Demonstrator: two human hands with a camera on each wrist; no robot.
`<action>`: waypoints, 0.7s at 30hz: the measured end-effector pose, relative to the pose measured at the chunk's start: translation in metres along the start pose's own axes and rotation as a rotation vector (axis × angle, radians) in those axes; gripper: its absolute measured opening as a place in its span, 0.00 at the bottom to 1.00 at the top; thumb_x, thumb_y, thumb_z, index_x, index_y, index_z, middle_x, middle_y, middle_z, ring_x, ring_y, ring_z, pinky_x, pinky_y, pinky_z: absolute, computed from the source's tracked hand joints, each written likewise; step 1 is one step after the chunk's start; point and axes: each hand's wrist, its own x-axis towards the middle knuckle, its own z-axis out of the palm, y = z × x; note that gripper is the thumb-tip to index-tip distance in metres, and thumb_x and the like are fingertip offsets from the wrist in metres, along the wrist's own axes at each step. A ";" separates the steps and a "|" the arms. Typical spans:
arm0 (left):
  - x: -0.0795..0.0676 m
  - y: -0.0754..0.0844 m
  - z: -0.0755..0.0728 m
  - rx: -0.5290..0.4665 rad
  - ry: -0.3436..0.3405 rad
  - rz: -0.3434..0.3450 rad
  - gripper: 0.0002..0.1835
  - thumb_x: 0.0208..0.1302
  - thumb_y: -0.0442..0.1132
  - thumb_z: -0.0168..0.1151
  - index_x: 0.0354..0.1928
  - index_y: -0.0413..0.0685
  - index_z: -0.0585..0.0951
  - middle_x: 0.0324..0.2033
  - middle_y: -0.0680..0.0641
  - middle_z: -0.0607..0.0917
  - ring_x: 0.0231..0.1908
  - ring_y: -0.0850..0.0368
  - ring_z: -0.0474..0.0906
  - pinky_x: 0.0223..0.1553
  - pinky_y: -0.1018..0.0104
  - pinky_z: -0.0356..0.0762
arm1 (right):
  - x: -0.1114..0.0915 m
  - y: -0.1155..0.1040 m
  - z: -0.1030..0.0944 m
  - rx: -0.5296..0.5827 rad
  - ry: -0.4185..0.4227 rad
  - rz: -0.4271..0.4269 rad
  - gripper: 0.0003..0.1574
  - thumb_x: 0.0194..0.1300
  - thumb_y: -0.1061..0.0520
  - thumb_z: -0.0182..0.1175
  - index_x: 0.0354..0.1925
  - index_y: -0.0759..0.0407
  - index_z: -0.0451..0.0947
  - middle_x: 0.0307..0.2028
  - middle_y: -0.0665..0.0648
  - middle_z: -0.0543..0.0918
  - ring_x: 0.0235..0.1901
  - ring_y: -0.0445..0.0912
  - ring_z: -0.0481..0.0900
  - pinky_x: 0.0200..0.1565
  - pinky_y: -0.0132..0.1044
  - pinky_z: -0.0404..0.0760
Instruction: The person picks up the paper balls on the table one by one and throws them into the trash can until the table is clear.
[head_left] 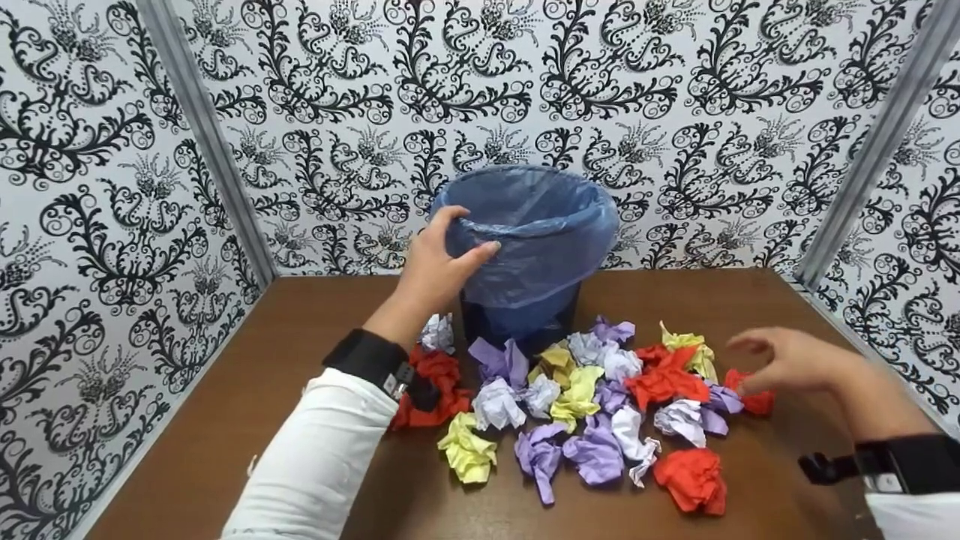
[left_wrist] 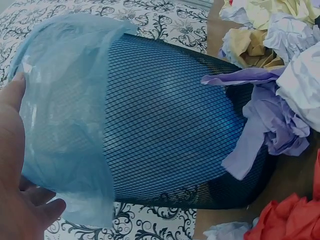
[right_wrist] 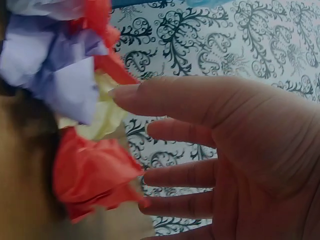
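A black mesh wastebasket stands upright at the back of the table, lined with a translucent blue bag folded over its rim. My left hand grips the rim at its left front, thumb on the outside of the bag. On the right, my right hand hovers with fingers spread and slightly bent, holding nothing. A crumpled red paper ball lies just beyond its fingertips in the right wrist view. Close to that ball are a purple paper ball and a yellow one.
Several crumpled paper balls in white, purple, yellow and red cover the brown table before the wastebasket. Another red ball sits under the left wrist. Patterned walls enclose the back and sides.
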 end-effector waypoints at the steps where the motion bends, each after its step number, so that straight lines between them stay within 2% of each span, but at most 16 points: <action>1: 0.000 0.000 0.002 -0.004 0.009 0.002 0.38 0.55 0.64 0.74 0.66 0.67 0.71 0.54 0.46 0.85 0.51 0.53 0.84 0.55 0.55 0.83 | -0.001 0.002 0.003 0.014 -0.008 0.006 0.57 0.47 0.39 0.77 0.69 0.63 0.69 0.62 0.79 0.73 0.55 0.67 0.79 0.44 0.54 0.86; 3: -0.001 -0.002 0.005 -0.014 0.028 0.008 0.38 0.54 0.63 0.75 0.65 0.67 0.71 0.55 0.47 0.85 0.51 0.53 0.84 0.55 0.55 0.83 | -0.002 0.005 0.009 0.040 -0.021 0.013 0.55 0.47 0.43 0.77 0.67 0.65 0.70 0.60 0.80 0.74 0.54 0.68 0.79 0.44 0.53 0.86; 5: -0.001 -0.002 0.008 -0.023 0.045 0.022 0.37 0.54 0.61 0.76 0.64 0.66 0.71 0.55 0.47 0.85 0.52 0.53 0.84 0.55 0.55 0.83 | -0.002 0.008 0.014 0.064 -0.024 0.027 0.51 0.46 0.48 0.77 0.65 0.65 0.72 0.57 0.77 0.77 0.52 0.64 0.80 0.43 0.50 0.86; 12: -0.001 -0.008 0.010 -0.026 0.081 0.063 0.37 0.54 0.61 0.76 0.64 0.66 0.71 0.56 0.47 0.84 0.55 0.51 0.82 0.60 0.52 0.79 | -0.001 0.009 0.022 0.093 0.002 0.033 0.41 0.41 0.56 0.74 0.57 0.63 0.78 0.46 0.60 0.86 0.41 0.47 0.81 0.39 0.38 0.80; 21: 0.000 -0.011 0.013 -0.026 0.081 0.066 0.38 0.53 0.65 0.75 0.65 0.69 0.71 0.59 0.49 0.83 0.57 0.51 0.82 0.61 0.52 0.79 | 0.001 0.013 0.028 0.106 0.002 0.067 0.35 0.41 0.60 0.71 0.52 0.60 0.78 0.42 0.57 0.85 0.39 0.47 0.80 0.37 0.39 0.80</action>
